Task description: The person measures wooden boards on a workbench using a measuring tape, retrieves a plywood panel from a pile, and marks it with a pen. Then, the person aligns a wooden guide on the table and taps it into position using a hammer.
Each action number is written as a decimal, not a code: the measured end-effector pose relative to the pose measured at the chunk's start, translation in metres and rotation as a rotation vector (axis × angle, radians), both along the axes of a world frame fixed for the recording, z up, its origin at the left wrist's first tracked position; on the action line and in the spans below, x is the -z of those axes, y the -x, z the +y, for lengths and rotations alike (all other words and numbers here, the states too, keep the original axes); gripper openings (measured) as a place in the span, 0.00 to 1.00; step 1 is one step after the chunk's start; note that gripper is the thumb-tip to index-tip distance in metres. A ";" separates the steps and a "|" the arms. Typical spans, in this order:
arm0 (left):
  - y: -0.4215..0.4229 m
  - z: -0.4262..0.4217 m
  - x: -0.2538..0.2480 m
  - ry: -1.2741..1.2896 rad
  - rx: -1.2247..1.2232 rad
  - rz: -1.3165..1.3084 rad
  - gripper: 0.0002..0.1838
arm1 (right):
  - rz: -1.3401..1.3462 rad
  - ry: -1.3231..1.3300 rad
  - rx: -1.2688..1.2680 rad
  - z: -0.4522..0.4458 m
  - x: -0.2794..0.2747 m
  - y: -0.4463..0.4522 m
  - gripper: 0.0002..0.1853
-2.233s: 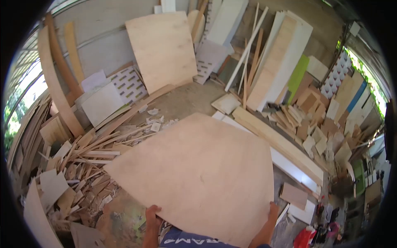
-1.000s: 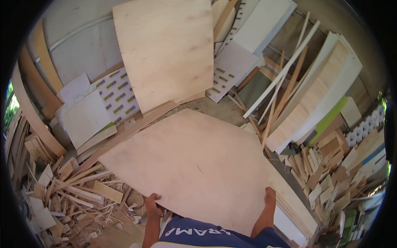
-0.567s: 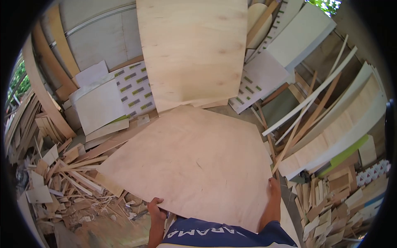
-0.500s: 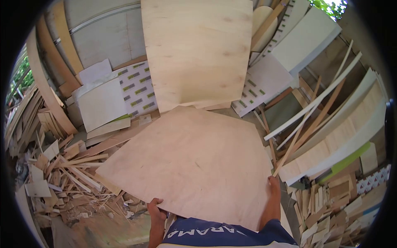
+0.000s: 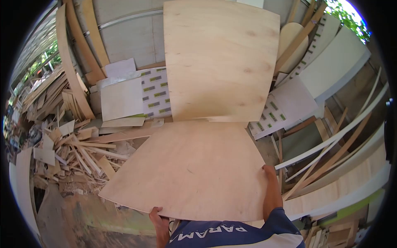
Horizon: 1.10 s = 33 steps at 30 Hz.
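A large, pale plywood sheet [image 5: 190, 169] spreads out in front of my body. My left hand [image 5: 158, 217] is closed round its near edge, left of my blue shirt. On the sheet's right edge, my right hand [image 5: 269, 170] grips with the arm stretched forward. The sheet's far edge meets or overlaps the foot of an upright plywood panel [image 5: 221, 62] that leans on the wall; whether they touch I cannot tell. The undersides of my fingers are hidden by the sheet.
Wood scraps [image 5: 82, 153] cover the floor at the left. Printed boards [image 5: 156, 93] and a white board [image 5: 122, 99] lean behind them. At the right, long strips [image 5: 331, 142] and curved panels [image 5: 351, 177] stand close to my right arm. Offcuts lie at the lower right.
The view has swung to the right-hand side's opposite, leftward, bringing the upright panel near the centre. The held sheet's far edge has come to the panel's foot. Both hands keep their grip.
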<state>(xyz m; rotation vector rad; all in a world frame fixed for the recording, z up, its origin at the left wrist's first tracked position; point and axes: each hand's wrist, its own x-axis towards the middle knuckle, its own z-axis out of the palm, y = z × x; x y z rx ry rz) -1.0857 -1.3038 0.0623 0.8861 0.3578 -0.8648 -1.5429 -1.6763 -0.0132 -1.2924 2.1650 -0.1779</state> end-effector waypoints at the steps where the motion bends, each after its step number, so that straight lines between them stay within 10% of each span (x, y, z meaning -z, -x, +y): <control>1: 0.009 -0.002 -0.003 -0.031 0.001 0.008 0.20 | 0.000 -0.006 -0.022 -0.011 0.004 0.002 0.20; 10: 0.037 -0.089 -0.001 -0.053 -0.126 -0.025 0.22 | 0.024 -0.180 -0.208 -0.151 0.065 0.022 0.19; 12: 0.044 -0.118 -0.006 -0.056 -0.168 -0.040 0.22 | 0.058 -0.224 -0.599 -0.213 0.121 0.068 0.19; 16: 0.060 -0.187 -0.054 -0.072 -0.210 -0.122 0.22 | 0.337 -0.321 -0.740 -0.250 0.070 0.058 0.23; 18: 0.065 -0.221 -0.077 -0.070 -0.227 -0.124 0.24 | 0.297 -0.405 -0.616 -0.228 -0.051 -0.005 0.26; 26: 0.055 -0.330 -0.125 -0.198 -0.189 -0.294 0.26 | 0.160 -0.580 -0.584 -0.347 -0.101 -0.008 0.32; 33: 0.015 -0.431 -0.173 -0.405 -0.304 -0.591 0.18 | -0.549 -0.789 -0.340 -0.449 -0.139 -0.009 0.21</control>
